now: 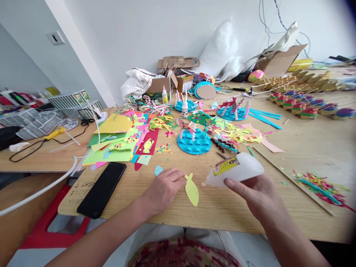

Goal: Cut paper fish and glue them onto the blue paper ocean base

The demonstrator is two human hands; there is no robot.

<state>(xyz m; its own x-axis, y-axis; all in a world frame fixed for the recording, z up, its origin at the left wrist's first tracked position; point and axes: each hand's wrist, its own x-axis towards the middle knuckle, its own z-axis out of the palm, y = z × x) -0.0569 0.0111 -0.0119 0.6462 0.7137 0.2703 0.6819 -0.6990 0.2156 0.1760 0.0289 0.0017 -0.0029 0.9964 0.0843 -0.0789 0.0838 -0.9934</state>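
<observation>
My right hand (257,194) is wrapped round a translucent white glue bottle (241,172) with a yellow label. The bottle is tilted, its nozzle pointing left and down, a little right of a yellow paper fish (192,191). That fish lies flat on the table near the front edge. At the fish's tail end, my left hand (164,189) has its fingers bent and close together, the fingertips at the fish's left edge. A small blue paper fish head (158,170) lies just beyond the left hand.
A black phone (102,190) lies left, by coloured paper sheets (111,148). Round blue bases (194,142) with paper fish stand mid-table, near small glue bottles (184,107). A wooden stick (292,180) and paper strips (319,189) lie right. A white cable (47,191) crosses left.
</observation>
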